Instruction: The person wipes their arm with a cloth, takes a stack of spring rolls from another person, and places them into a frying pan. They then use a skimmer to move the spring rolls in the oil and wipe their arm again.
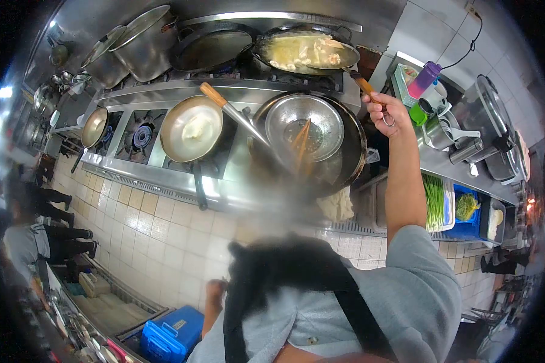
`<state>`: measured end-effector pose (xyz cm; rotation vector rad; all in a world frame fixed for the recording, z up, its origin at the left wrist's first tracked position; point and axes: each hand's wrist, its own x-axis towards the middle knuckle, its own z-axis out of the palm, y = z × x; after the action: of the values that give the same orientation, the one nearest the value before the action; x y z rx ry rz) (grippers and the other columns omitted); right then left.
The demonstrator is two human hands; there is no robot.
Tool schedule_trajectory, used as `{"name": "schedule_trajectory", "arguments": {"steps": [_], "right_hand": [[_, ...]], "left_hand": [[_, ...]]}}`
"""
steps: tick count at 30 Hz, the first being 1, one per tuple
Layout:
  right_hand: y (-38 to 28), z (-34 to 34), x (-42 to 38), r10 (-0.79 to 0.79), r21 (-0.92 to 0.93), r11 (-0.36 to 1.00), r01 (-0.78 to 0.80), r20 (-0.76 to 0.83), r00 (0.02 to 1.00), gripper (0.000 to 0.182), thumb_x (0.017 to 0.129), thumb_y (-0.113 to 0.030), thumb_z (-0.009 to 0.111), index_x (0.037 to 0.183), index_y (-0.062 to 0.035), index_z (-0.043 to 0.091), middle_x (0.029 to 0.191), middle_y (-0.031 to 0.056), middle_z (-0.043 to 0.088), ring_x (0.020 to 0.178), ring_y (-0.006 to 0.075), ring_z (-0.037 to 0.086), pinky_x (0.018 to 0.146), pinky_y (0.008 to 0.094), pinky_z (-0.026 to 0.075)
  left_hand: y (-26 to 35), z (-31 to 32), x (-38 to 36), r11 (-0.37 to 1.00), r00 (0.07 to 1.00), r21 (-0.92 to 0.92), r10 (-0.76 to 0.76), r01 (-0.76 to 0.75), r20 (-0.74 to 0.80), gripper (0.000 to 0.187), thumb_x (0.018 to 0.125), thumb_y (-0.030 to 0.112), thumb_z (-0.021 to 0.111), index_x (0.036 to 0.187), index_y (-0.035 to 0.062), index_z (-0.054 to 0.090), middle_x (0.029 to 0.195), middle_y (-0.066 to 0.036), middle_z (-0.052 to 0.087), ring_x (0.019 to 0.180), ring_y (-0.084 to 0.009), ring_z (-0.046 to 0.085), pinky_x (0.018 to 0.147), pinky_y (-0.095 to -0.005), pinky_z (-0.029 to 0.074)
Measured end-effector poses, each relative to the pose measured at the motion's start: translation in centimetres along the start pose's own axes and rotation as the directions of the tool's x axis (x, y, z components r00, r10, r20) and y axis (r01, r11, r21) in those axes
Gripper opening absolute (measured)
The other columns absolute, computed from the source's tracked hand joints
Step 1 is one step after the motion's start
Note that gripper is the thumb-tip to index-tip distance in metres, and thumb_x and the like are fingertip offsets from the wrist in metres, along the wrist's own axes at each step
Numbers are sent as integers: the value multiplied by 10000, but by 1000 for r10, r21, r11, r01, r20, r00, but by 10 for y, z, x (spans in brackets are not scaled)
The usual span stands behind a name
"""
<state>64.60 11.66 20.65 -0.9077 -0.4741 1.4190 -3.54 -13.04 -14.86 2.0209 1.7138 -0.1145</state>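
My right hand point(389, 112) is closed around the wooden handle point(363, 83) of a metal cooking utensil, with a ring at the handle's end. The utensil's far end reaches into a back-burner wok point(297, 72), where pale food pieces point(306, 51) lie in yellowish liquid. Below that wok, a perforated metal colander point(336, 130) sits over a large dark wok point(358, 148), with wooden chopsticks point(303, 142) in it. My left hand point(215, 291) hangs low beside the black apron point(266, 284), its fingers mostly hidden.
On the stove are a frying pan point(174, 142), a second dark wok point(209, 51) and tall pots point(142, 51). A wooden-ended metal tool point(239, 118) slants toward the colander. Bottles point(426, 78) and green stalks point(433, 199) are at right; a blue box point(174, 333) is low left.
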Motion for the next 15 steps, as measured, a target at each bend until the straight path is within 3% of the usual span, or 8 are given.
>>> {"name": "schedule_trajectory", "arguments": {"steps": [2, 3, 5, 9, 11, 15], "right_hand": [[-1, -1, 0, 2, -26, 1000, -2, 14, 1000, 173, 928, -75, 532, 945, 96, 512, 770, 70, 515, 551, 88, 464, 406, 186, 379], [0, 4, -4, -30, -53, 998, 29, -18, 999, 158, 923, -74, 537, 940, 81, 509, 776, 73, 525, 546, 90, 465, 406, 191, 382], [0, 11, -8, -63, -81, 995, 59, -48, 997, 143, 918, -72, 542, 935, 66, 507, 781, 77, 535, 541, 93, 467, 406, 196, 386], [0, 17, -11, -117, -178, 979, 100, -87, 989, 115, 903, -78, 560, 914, 20, 500, 794, 79, 551, 540, 98, 478, 404, 207, 389], [0, 19, -12, -133, -199, 974, 112, -94, 987, 113, 901, -81, 565, 913, 10, 498, 794, 78, 552, 543, 98, 483, 403, 209, 389], [1, 25, -12, -163, -294, 949, 112, -155, 974, 104, 893, -86, 567, 906, -5, 503, 766, 69, 552, 529, 101, 489, 389, 213, 378]], "left_hand": [[8, -5, -3, 943, 981, -278, -196, 185, -12, 198, 791, 306, 624, 744, 140, 721, 788, -117, 682, 775, -312, 645, 712, -441, 501], [2, -2, -1, 943, 981, -277, -195, 184, -11, 198, 791, 306, 624, 744, 140, 721, 788, -117, 682, 775, -312, 645, 712, -441, 501], [-9, 3, 4, 995, 999, -102, -11, 15, 34, 203, 796, 309, 617, 760, 143, 727, 801, -112, 686, 795, -304, 647, 727, -437, 499], [6, -13, 2, 937, 982, -294, -179, 186, 52, 231, 819, 315, 589, 748, 140, 722, 810, -111, 687, 796, -308, 646, 722, -437, 499], [9, -17, 3, 962, 997, -265, -64, 70, 32, 282, 852, 323, 556, 713, 130, 708, 805, -115, 683, 793, -310, 644, 719, -443, 497], [-1, 2, 10, 996, 996, -52, -70, 72, 48, 352, 890, 338, 515, 681, 119, 695, 786, -118, 677, 789, -312, 643, 710, -448, 498]]}}
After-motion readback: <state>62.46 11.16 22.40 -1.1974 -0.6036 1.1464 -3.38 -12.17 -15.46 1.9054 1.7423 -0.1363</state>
